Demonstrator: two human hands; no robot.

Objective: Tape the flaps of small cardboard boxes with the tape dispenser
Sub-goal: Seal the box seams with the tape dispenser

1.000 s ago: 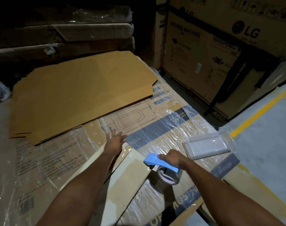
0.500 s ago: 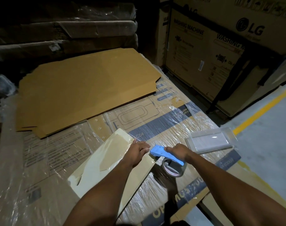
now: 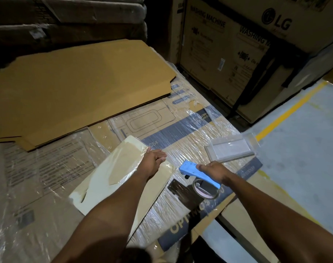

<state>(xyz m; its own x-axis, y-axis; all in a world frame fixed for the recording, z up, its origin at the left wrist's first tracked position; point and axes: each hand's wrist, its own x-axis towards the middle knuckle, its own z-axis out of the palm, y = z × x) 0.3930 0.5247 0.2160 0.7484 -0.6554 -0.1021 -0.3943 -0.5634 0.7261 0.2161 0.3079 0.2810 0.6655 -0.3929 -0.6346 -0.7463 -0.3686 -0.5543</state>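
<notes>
A pale, flattened small cardboard box (image 3: 112, 173) lies on a plastic-wrapped carton. My left hand (image 3: 154, 162) grips its far right edge, fingers curled over the rim. My right hand (image 3: 214, 170) holds the blue tape dispenser (image 3: 192, 170) by its handle, just right of the flat box; its tape roll (image 3: 204, 189) hangs below, close above the wrapped surface.
A stack of large flat brown cardboard sheets (image 3: 76, 92) lies behind. A clear plastic tray (image 3: 231, 149) sits at the wrapped carton's (image 3: 181, 128) right edge. Big washing-machine cartons (image 3: 228, 50) stand at the back right. Grey floor with a yellow line (image 3: 287, 114) lies to the right.
My left hand drew back from the far carton surface and took hold of the flat box's right edge; the box now lies flatter. The dispenser stayed roughly in place.
</notes>
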